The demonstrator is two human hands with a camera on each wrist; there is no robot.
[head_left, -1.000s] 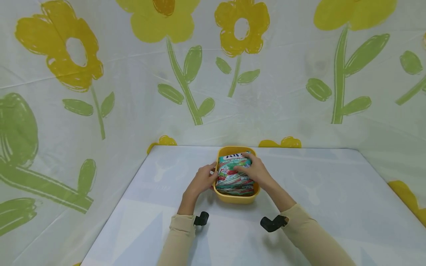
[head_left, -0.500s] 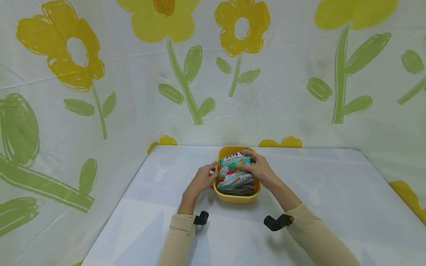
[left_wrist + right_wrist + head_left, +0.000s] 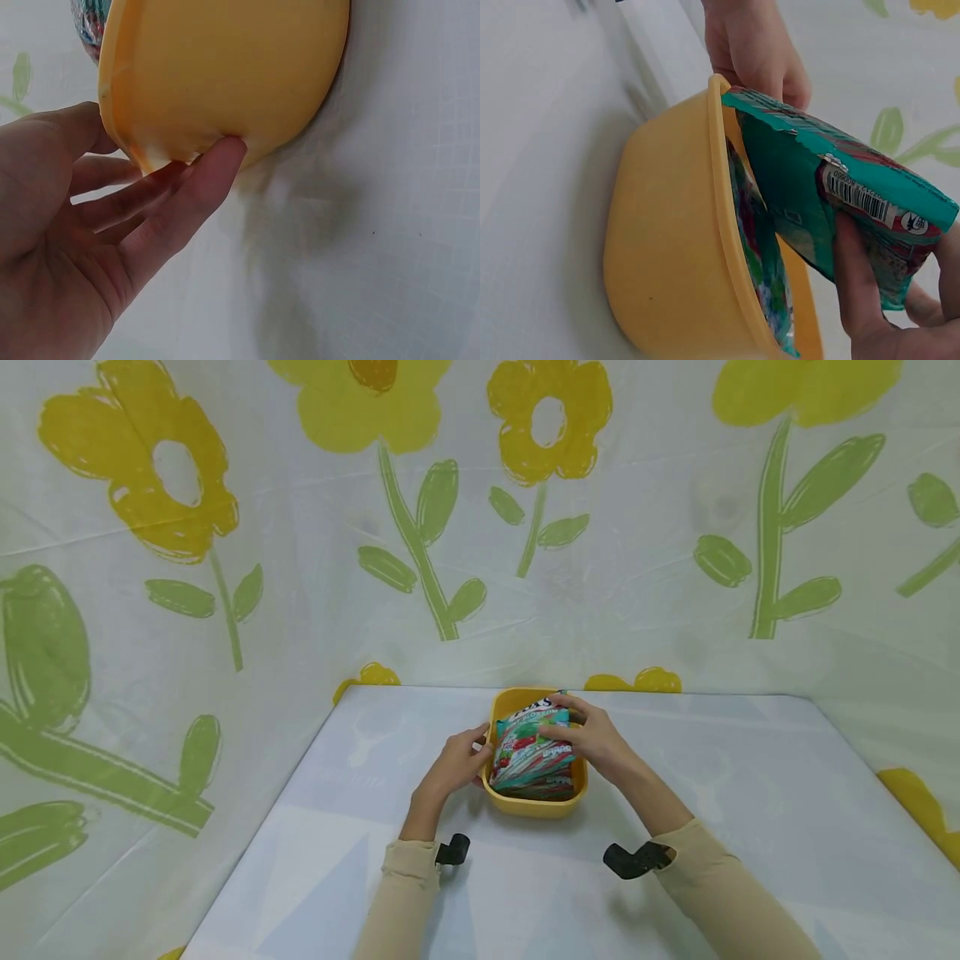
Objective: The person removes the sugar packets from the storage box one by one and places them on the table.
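Observation:
A yellow plastic tub (image 3: 534, 808) stands on the table, its rounded side close up in the left wrist view. The left hand (image 3: 452, 766) grips its left side at the rim, with fingers against the outer wall. The right hand (image 3: 606, 745) pinches a teal and red bag of Fox's candy (image 3: 525, 758) by its far right part. In the right wrist view this candy bag tilts up out of the tub, its barcode edge facing the camera. Another shiny packet (image 3: 759, 244) lies beneath it inside the tub, partly hidden.
The pale patterned table (image 3: 360, 860) reaches back to a white curtain (image 3: 622, 568) printed with yellow flowers. Black camera mounts (image 3: 453, 851) sit at both wrists.
The right hand has drawn slightly right and lifted the candy bag, which now tilts more, its upper right corner raised. The left hand has stayed on the tub.

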